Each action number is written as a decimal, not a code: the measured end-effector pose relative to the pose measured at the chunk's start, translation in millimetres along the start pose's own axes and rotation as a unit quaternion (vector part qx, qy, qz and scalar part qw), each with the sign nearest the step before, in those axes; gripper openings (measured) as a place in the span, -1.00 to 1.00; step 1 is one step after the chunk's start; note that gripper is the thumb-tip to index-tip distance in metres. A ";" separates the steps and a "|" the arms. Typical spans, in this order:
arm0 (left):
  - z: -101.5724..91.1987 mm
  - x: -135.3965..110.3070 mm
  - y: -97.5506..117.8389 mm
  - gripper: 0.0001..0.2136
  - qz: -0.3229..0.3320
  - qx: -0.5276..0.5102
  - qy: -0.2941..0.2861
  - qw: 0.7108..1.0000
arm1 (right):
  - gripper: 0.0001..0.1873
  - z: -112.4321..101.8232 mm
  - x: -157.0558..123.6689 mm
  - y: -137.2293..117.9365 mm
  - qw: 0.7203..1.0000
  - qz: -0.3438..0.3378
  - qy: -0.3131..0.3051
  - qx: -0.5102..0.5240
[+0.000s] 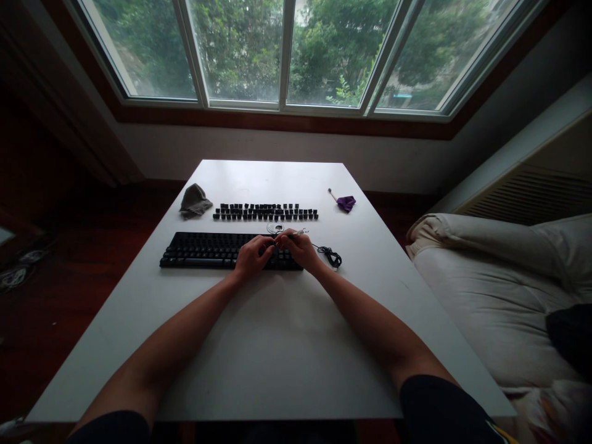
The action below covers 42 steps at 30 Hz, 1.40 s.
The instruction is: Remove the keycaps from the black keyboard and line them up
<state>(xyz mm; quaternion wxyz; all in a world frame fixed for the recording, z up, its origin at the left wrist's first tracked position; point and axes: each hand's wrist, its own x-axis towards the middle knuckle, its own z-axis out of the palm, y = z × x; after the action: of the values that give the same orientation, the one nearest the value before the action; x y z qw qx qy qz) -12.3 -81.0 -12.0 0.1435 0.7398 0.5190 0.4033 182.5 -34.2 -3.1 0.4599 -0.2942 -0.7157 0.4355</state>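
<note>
The keyboard (pixel 198 250) lies at the centre of the frame, slightly left, flat on the white tabletop (pixel 277 345). Both hands meet over its right part. The left hand (pixel 252 254) rests on the keys, thumb and forefinger close together; whether they pinch anything, I cannot tell. The right hand (pixel 298 246), just beside it, has its fingers closed on a thin metallic tool (pixel 300 233), which sticks out above the knuckles.

Just above the hands sits a round item (pixel 269 227), too small to make out. Above the keyboard, loose black keycaps (pixel 271 216) stand in rows across the middle of the frame. A grey cloth (pixel 194 201) lies left of them; a purple cloth (pixel 346 203) lies to their right, touching a thin stick (pixel 332 195). The coiled cable (pixel 332 257) is at the keyboard's right end.
</note>
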 end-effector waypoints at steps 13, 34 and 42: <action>-2.0 2.4 -0.6 -0.72 0.004 -0.004 -0.020 1.000 | -0.63 -1.9 -1.0 -13.4 0.994 -0.040 -0.030 -0.102; -1.1 5.3 -3.6 -0.74 -0.044 -0.136 0.008 0.990 | -0.55 0.3 -2.2 -4.9 0.998 0.034 -0.014 -0.046; 0.7 5.6 -3.2 -0.72 -0.069 -0.140 0.050 0.986 | -0.67 0.7 -1.2 -3.4 0.998 0.056 0.020 -0.031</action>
<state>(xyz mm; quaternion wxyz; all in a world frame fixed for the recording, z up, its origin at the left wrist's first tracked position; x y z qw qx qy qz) -13.0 -74.6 -11.9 0.2468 0.6535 0.5142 0.4976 182.3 -36.9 -0.7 0.4395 -0.3564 -0.7022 0.4321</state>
